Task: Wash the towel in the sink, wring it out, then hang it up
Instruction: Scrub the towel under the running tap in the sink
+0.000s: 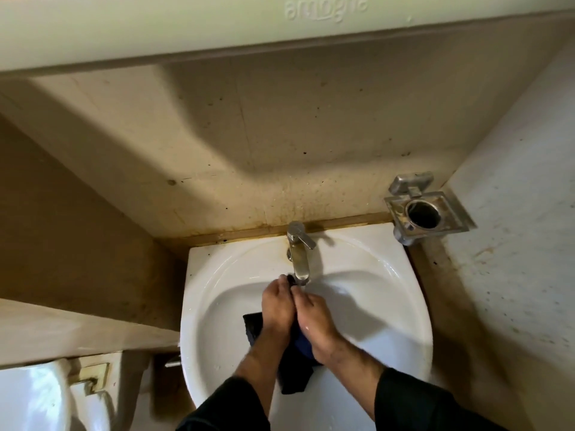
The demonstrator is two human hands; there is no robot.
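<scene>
White sink [367, 293] set against a stained beige wall [236, 135], chrome faucet [299, 253] at its back edge. Left hand [278, 309] and right hand [314, 318], fingers curled, grip the dark towel [295, 371] over the basin beneath the spout. Metal holder [426, 209] at right; toilet cistern [34, 396] lower left.

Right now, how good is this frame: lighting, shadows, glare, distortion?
Head view: dim, warm light; hard shadows of the tap and both arms fall right across the sink; glare streaks on its rim; wide-angle bending at the edges; the dark towel shows little detail.
</scene>
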